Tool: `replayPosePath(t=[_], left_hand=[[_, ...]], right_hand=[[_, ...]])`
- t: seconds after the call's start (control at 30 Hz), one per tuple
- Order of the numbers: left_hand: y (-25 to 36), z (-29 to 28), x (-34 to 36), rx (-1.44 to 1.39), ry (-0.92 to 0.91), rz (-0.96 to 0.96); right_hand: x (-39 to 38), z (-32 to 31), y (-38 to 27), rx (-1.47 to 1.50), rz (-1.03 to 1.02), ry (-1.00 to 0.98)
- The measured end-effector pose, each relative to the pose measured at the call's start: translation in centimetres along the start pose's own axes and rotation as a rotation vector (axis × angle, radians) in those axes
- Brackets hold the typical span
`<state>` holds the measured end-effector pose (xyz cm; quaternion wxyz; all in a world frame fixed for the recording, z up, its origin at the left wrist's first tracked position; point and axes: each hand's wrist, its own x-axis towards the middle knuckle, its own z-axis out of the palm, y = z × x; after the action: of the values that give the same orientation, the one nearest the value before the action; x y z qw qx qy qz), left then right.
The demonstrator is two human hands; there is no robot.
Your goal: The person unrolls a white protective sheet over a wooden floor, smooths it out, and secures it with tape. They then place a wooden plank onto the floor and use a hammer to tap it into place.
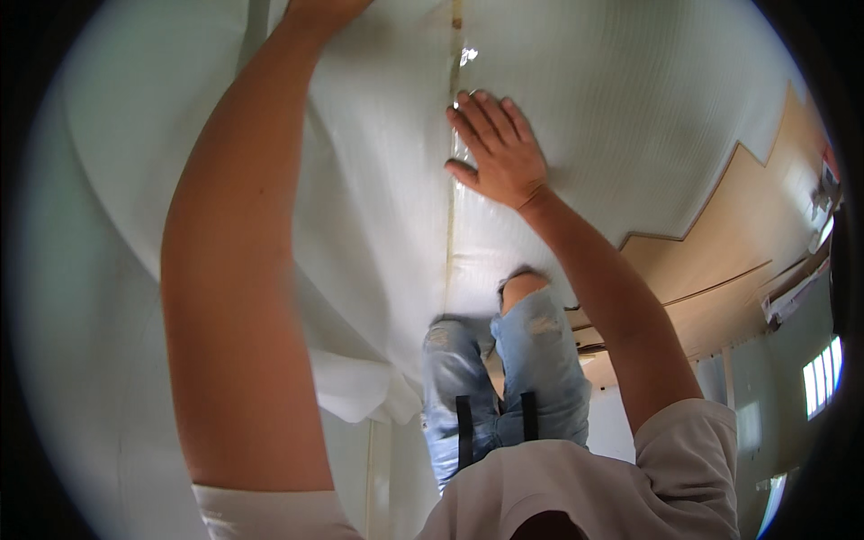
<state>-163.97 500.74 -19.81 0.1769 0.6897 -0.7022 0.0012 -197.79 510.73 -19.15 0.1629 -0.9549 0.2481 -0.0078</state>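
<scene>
White, finely ribbed sheeting (378, 135) spreads over the floor under both arms. A seam with shiny clear tape (453, 216) runs down its middle toward my knees. My right hand (500, 148) lies flat on the sheeting just right of the seam, fingers spread, fingertips and thumb reaching to the tape. Nothing shows in its grasp. At the top edge, only the wrist and back part of my left hand (328, 7) are in view, left of the seam; its fingers are cut off by the frame.
I kneel on the sheeting in torn jeans (540, 342). Wood-look floor planks (711, 243) with a stepped edge lie on the right. Loose sheeting bunches in folds (351, 387) left of my legs. Assorted items lie beyond the planks, near a bright window (821, 378).
</scene>
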Motion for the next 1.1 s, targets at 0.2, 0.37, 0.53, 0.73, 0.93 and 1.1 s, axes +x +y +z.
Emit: replayPosePath(t=[0.2,0.37,0.53,0.73,0.93,1.1], left_hand=[[12.7,-1.1,-7.6,-0.3,-0.047,-0.34],[25.2,-6.7,-33.5,-0.152,0.028,-0.678],[29.6,-9.6,-51.6,0.042,-0.226,-0.876],[28.4,-6.3,-53.3,0.009,-0.064,-0.851],[28.2,-2.8,-51.1,0.03,-0.084,-0.862],[28.9,-1.2,-52.0,0.084,0.057,-0.81]], right_hand=[[-0.1,-0.1,-0.2,0.018,0.028,0.012],[-0.2,0.2,-0.8,0.005,0.001,0.065],[0.7,-0.1,-0.6,-0.127,-0.053,0.124],[1.2,3.8,2.6,-0.175,-0.13,0.257],[1.9,4.1,7.7,-0.262,-0.139,0.273],[1.7,4.2,7.8,-0.433,-0.133,0.234]])
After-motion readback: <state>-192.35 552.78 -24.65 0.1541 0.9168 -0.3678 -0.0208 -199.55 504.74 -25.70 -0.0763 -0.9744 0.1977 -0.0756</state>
